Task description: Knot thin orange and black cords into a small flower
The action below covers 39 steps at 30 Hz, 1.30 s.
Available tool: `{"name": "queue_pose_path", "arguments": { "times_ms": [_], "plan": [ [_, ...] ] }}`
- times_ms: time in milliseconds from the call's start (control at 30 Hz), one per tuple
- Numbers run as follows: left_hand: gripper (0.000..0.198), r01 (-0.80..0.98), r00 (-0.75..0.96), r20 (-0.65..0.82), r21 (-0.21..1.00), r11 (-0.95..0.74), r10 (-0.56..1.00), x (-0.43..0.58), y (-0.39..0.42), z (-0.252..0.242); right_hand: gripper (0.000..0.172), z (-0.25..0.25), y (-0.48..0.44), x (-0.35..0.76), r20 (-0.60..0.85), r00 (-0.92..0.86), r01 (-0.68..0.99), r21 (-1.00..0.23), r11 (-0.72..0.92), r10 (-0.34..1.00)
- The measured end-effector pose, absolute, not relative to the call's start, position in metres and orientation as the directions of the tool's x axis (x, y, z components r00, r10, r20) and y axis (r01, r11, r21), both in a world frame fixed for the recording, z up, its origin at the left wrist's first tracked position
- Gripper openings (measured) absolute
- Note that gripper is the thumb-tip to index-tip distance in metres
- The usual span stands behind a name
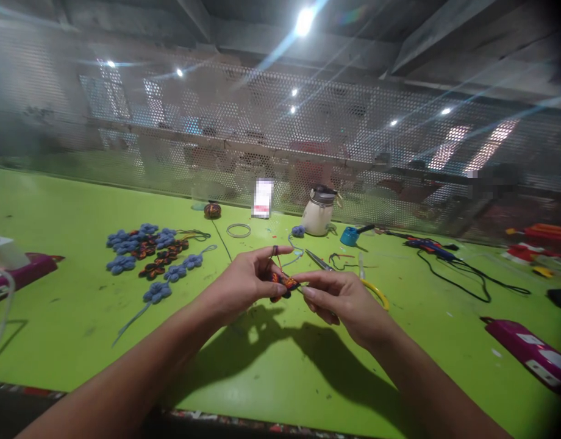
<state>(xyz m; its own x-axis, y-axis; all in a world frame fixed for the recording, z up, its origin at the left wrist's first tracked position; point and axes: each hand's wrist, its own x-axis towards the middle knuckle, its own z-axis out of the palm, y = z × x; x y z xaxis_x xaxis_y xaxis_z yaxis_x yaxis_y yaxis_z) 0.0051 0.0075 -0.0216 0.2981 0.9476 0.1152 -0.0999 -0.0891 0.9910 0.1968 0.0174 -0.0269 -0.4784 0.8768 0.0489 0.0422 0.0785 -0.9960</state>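
My left hand is closed on a small crochet piece in dark, orange and red yarn. A strand of that yarn loops round its raised index finger and runs down to the piece. My right hand pinches what looks like a thin crochet hook, mostly hidden by the fingers, with its tip at the edge of the piece. Both hands are held above the green table. Just behind the right hand lie scissors with yellow handles, partly covered by it.
Blue and dark crochet flowers lie on the left. At the back are a yarn ball, a ring, a phone, a jar and a blue pot. A glue gun and purple power strip sit right.
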Motion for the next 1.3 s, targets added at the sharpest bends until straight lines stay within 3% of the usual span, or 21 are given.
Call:
{"name": "queue_pose_path", "arguments": {
  "times_ms": [500, 633, 700, 800, 867, 933, 1033, 1100, 1167, 1300],
  "plan": [
    [0.065, -0.059, 0.347, 0.058, 0.997, -0.04, 0.936, 0.004, 0.015, -0.032, 0.031, -0.03, 0.022, 0.197, -0.025, -0.492, 0.101, -0.994, 0.029, 0.87],
    [0.063, 0.062, 0.309, 0.067, 0.994, -0.091, 0.949, 0.007, 0.013, -0.031, 0.028, -0.033, 0.022, 0.194, -0.045, -0.479, 0.1, -0.995, 0.003, 0.877],
    [0.056, 0.197, 0.258, 0.149, 0.959, -0.203, 0.955, 0.01, 0.011, -0.033, 0.027, -0.037, 0.023, 0.19, -0.055, -0.464, 0.059, -0.998, -0.031, 0.884],
    [0.04, 0.381, 0.179, 0.383, 0.822, -0.423, 0.906, 0.015, 0.007, -0.038, 0.024, -0.044, 0.021, 0.183, -0.028, -0.406, -0.079, -0.995, -0.066, 0.913],
    [0.033, 0.416, 0.141, 0.505, 0.75, -0.514, 0.852, 0.019, 0.004, -0.039, 0.021, -0.049, 0.018, 0.178, 0.021, -0.369, -0.191, -0.98, -0.053, 0.929],
    [0.035, 0.31, 0.091, 0.508, 0.803, -0.509, 0.856, 0.021, 0.002, -0.038, 0.019, -0.051, 0.014, 0.174, 0.094, -0.337, -0.295, -0.955, -0.01, 0.937],
    [0.049, -0.097, 0.079, 0.343, 0.937, -0.335, 0.936, 0.022, 0.002, -0.034, 0.015, -0.05, 0.01, 0.173, 0.209, -0.291, -0.362, -0.927, 0.095, 0.933],
    [0.053, -0.306, 0.133, 0.263, 0.928, -0.213, 0.956, 0.02, 0.003, -0.032, 0.016, -0.048, 0.011, 0.176, 0.273, -0.297, -0.33, -0.929, 0.17, 0.915],
    [0.05, -0.376, 0.171, 0.235, 0.913, -0.158, 0.957, 0.017, 0.004, -0.03, 0.021, -0.044, 0.014, 0.181, 0.309, -0.335, -0.252, -0.94, 0.232, 0.89],
    [0.046, -0.335, 0.166, 0.233, 0.927, -0.167, 0.958, 0.011, 0.003, -0.025, 0.026, -0.035, 0.02, 0.194, 0.369, -0.396, -0.028, -0.92, 0.39, 0.841]
  ]
}}
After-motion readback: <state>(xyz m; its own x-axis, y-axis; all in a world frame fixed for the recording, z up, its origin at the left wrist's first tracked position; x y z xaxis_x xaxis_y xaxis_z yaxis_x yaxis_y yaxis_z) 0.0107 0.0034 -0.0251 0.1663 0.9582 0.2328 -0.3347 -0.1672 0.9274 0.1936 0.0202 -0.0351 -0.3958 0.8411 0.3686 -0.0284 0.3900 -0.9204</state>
